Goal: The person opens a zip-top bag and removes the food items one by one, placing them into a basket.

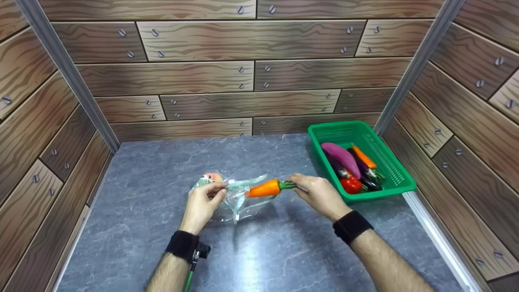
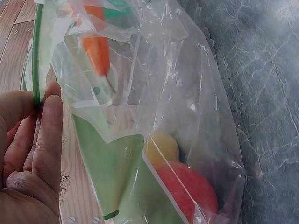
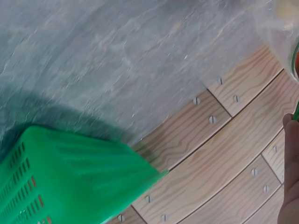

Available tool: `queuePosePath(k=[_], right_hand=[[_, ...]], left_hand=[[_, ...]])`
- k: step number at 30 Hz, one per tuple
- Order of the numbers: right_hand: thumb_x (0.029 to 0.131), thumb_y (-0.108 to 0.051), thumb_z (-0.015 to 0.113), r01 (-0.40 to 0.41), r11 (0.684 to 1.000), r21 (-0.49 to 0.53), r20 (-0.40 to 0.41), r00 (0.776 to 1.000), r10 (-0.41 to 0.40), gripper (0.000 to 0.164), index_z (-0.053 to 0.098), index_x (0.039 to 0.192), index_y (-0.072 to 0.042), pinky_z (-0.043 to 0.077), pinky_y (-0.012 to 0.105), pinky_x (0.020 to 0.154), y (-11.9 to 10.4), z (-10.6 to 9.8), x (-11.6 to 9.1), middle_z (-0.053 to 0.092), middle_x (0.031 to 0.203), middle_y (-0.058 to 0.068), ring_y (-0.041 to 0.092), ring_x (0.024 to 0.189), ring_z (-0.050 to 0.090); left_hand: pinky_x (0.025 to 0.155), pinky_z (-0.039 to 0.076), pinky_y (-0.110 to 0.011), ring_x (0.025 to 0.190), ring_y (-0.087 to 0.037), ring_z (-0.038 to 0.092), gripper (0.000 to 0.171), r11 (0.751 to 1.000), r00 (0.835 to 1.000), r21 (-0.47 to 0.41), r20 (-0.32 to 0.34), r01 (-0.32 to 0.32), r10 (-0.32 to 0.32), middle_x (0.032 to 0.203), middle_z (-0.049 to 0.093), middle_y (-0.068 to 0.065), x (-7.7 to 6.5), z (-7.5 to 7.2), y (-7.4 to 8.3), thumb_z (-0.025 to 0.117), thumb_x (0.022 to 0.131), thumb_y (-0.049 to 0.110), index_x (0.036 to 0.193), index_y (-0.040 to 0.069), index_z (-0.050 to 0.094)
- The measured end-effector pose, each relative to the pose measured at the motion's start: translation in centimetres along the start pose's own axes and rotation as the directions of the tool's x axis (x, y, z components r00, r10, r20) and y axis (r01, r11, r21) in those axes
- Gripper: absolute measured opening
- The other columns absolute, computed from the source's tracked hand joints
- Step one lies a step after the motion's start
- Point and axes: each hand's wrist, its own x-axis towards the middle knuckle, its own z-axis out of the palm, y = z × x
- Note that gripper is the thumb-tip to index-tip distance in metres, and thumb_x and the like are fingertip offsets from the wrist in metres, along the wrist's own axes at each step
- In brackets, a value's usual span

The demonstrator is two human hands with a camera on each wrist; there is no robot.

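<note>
My left hand pinches the rim of a clear plastic bag with a green zip edge. Inside it, the left wrist view shows a red round item and a yellow one, both seen through the film. My right hand holds an orange carrot by its green leafy top, and the carrot's tip points left into the bag's mouth. In the right wrist view only the fingers show at the right edge.
A green basket stands at the right with a purple sweet potato, a red tomato, another carrot and dark eggplants. Wood-patterned walls enclose the grey marbled table at the back and sides.
</note>
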Motion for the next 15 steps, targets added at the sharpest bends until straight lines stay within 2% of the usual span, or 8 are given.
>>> queuePosePath(k=[4,10,15], right_hand=[[0.1,-0.003,0.092,-0.015,1.0,0.011,-0.011,1.0,0.015,0.035,0.085,0.134,-0.009,0.073,0.046,0.103,1.0,-1.1,-0.3,0.088,0.135,0.014,0.033,0.122,0.087],[0.102,-0.006,0.091,-0.079,0.996,0.048,-0.022,0.997,0.08,0.035,0.085,0.135,-0.012,0.072,0.05,0.106,2.7,-3.0,-0.8,0.087,0.14,0.012,0.033,0.126,0.086],[0.101,-0.004,0.091,-0.096,0.995,0.024,-0.047,0.994,0.097,0.036,0.085,0.136,-0.011,0.07,0.053,0.111,3.9,-4.3,-1.3,0.086,0.142,0.013,0.035,0.131,0.084]], left_hand=[[0.093,0.072,-0.031,0.104,-0.022,0.087,0.021,1.0,1.0,-0.007,0.002,0.005,-0.005,0.114,0.09,-0.007,0.0,0.0,-0.1,0.083,0.109,0.012,0.129,0.011,0.089],[0.091,0.071,-0.028,0.103,-0.021,0.086,0.02,1.0,1.0,-0.01,0.0,0.002,-0.002,0.113,0.091,-0.006,0.0,-0.1,-0.1,0.083,0.109,0.013,0.129,0.012,0.089],[0.091,0.071,-0.028,0.103,-0.021,0.086,0.02,1.0,1.0,-0.006,0.0,-0.001,0.001,0.113,0.091,-0.006,0.0,-0.1,-0.1,0.083,0.109,0.013,0.129,0.011,0.089]])
